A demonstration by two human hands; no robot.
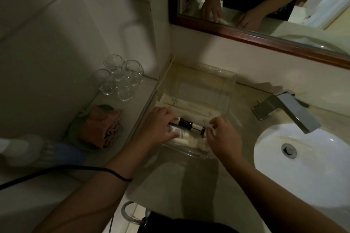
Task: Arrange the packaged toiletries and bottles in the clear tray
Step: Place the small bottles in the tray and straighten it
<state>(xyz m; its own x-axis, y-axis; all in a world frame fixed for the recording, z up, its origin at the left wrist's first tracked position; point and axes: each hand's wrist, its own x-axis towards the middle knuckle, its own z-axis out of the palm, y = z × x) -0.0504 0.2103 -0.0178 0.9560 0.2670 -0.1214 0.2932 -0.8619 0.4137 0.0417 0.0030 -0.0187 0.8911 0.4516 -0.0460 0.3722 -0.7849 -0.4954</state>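
At the near end of the clear tray, both hands work over the contents. The tray sits on the worktop with its left edge close along the raised ledge and its far end near the wall; its far half shows bare floor. Cream packaged toiletries lie side by side across the middle, each carrying small print too faint to read. Two dark bottles lie end to end just nearer. The left hand is closed over the left bottle end and a white labelled tube beneath it; the label text is illegible. The right hand is at the right bottle end with fingers curled, and whether it grips anything cannot be told. To the right, the faucet and sink stand near the tray, with a strip of bare worktop between. On the ledge to the left stand clear glasses and a folded pink cloth.
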